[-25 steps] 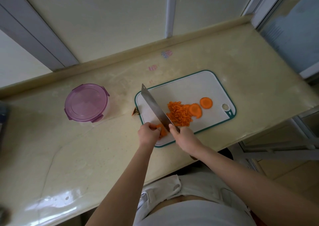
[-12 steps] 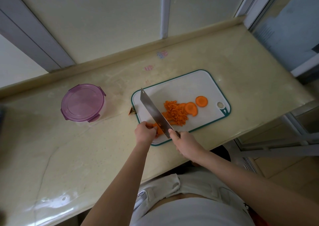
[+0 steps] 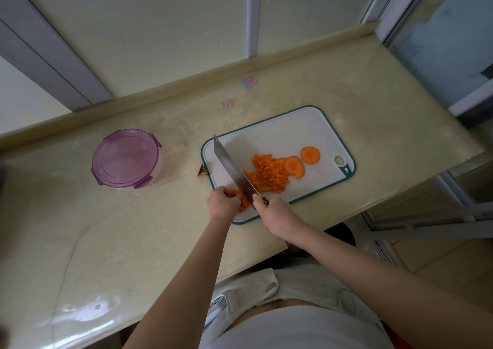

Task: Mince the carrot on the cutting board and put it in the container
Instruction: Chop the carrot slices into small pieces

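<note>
— Where is the carrot?

— On the white cutting board (image 3: 301, 130). A minced pile (image 3: 269, 174) sits mid-board, with two round slices (image 3: 293, 166) at its right edge, one of them touching it.

— And the hands?

— The left hand (image 3: 222, 202) curls its fingers over a carrot piece (image 3: 244, 199) at the board's near corner. The right hand (image 3: 274, 212) grips the handle of the knife (image 3: 232, 170), whose blade runs between that piece and the pile.

— The container?

— The container (image 3: 125, 159) stands well left of the board on the counter (image 3: 106, 228), with its purple lid on.
</note>
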The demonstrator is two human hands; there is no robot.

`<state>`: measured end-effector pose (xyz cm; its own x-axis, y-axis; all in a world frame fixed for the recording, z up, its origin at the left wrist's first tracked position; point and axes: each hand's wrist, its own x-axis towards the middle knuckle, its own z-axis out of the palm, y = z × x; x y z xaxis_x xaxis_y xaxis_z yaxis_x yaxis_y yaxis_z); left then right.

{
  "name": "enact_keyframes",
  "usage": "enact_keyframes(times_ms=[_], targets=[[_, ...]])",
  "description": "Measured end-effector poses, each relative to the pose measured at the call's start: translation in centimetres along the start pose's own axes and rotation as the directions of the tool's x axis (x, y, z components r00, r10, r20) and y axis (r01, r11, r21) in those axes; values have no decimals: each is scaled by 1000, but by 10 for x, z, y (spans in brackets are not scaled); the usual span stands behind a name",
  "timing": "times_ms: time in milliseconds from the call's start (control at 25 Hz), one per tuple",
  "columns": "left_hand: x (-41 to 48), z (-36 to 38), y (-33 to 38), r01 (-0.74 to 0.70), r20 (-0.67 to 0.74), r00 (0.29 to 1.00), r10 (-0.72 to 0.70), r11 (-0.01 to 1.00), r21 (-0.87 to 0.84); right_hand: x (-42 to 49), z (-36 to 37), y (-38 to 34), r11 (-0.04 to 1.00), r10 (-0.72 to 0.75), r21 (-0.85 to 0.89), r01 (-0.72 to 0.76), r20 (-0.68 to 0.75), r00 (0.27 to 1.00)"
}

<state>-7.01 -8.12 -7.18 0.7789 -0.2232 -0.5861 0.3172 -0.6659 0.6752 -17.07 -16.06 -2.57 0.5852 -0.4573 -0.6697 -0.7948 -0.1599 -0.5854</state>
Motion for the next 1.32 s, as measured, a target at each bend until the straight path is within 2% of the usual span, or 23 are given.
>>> enact_keyframes(times_ms=[320,480,720,920,1320], targets=[[0,-2,-1,-19,2,1000,19,1000,2,9,13,-6,993,-113,-45,111,-48,992],[-2,-2,-1,-25,5,1000,25,999,24,14,1,-5,992,-126,-4,126,3,992],[-2,0,-1,-28,5,1000,27,999,34,13,-10,-8,968,-214,-125,216,34,976],[-2,0,-2,-33,-4,999,34,998,44,4,-13,-5,991,-132,31,133,-21,991],[-1,2,-3,-27,-8,1000,28,998,63,-9,-9,12,999,-39,30,37,54,998]])
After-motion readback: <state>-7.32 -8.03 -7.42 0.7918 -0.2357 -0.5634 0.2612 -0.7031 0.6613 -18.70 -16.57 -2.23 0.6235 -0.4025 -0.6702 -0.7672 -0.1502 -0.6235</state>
